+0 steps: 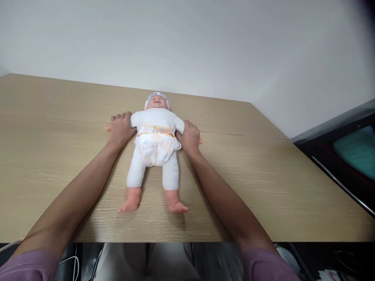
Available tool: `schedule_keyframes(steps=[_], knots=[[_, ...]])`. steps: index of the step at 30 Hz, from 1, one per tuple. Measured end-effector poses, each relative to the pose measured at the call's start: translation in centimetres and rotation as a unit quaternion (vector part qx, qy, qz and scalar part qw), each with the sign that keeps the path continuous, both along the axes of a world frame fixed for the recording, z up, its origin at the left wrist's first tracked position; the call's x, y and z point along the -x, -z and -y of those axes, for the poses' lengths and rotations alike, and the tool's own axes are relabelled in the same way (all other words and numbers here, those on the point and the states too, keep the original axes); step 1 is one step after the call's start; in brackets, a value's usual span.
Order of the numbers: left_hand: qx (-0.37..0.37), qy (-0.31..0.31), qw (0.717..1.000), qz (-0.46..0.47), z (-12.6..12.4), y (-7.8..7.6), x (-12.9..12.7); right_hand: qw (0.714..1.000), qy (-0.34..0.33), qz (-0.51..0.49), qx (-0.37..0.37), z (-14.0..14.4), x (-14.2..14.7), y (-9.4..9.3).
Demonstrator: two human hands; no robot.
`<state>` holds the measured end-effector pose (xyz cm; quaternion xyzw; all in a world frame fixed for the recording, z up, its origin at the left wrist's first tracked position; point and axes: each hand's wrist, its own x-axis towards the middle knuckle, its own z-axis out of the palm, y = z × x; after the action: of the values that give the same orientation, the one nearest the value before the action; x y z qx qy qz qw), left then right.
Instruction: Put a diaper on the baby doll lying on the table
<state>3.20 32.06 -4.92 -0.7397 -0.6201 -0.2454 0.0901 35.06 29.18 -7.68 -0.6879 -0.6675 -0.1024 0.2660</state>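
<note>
A pale wood-grain bench (263, 187) fills the middle of the frame, set against a plain white wall across the top; a dark cabinet with a teal panel (351, 156) stands at the right edge.

Fingers: the left hand's fingers (121, 117) are curled and pressed together over the doll's arm at centre-left, with the doll's small pink hand showing just beyond the knuckles. The right hand's fingers (191, 127) are likewise curled close over the doll's other arm at centre-right. Whether the fingertips wrap fully around each arm cannot be told from this angle.

Hands: the left hand (120, 128) and right hand (190, 138) rest on the bench, one on each side of the torso, both in contact with the doll. Bare forearms run down to purple sleeves (29, 267) in the lower corners.

Object: the baby doll (156, 148) lies face up at frame centre, head toward the wall, feet toward the near bench edge. It wears a white suit, a printed headband and a diaper (156, 146) fitted around the waist.

Step in hand (judgement): holding the doll's arms down and steadying it flat, diaper in place. The next move likely calls for releasing the arms evenly and shifting grip to the waist tabs or torso without rolling the doll.
</note>
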Motion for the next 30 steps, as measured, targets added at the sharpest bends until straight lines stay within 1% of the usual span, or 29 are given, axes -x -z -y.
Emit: schedule_keyframes(steps=[6, 12, 17, 22, 26, 30], knots=[[0.003, -0.006, 1.0, -0.012, 0.1, 0.0, 0.1, 1.0, -0.006, -0.008, -0.022, -0.3, -0.1, 0.6], [0.01, -0.011, 1.0, -0.001, 1.1, -0.3, 0.1, 1.0, -0.011, -0.008, -0.006, 0.4, 0.2, 0.2], [0.011, -0.011, 1.0, 0.0, 2.3, -0.5, 0.2, 1.0, -0.014, -0.014, 0.005, 1.4, 0.5, -0.4], [0.004, -0.027, 1.0, -0.014, 3.6, -0.3, 0.4, 1.0, -0.013, -0.014, 0.011, 2.2, 0.8, -0.6], [0.005, -0.021, 1.0, 0.004, 5.0, -0.1, 0.6, 1.0, -0.01, -0.016, 0.02, 3.2, 1.1, -0.8], [0.012, -0.023, 0.999, 0.026, 6.7, -0.3, 0.7, 0.999, -0.011, -0.022, 0.03, 4.7, 1.4, -1.1]])
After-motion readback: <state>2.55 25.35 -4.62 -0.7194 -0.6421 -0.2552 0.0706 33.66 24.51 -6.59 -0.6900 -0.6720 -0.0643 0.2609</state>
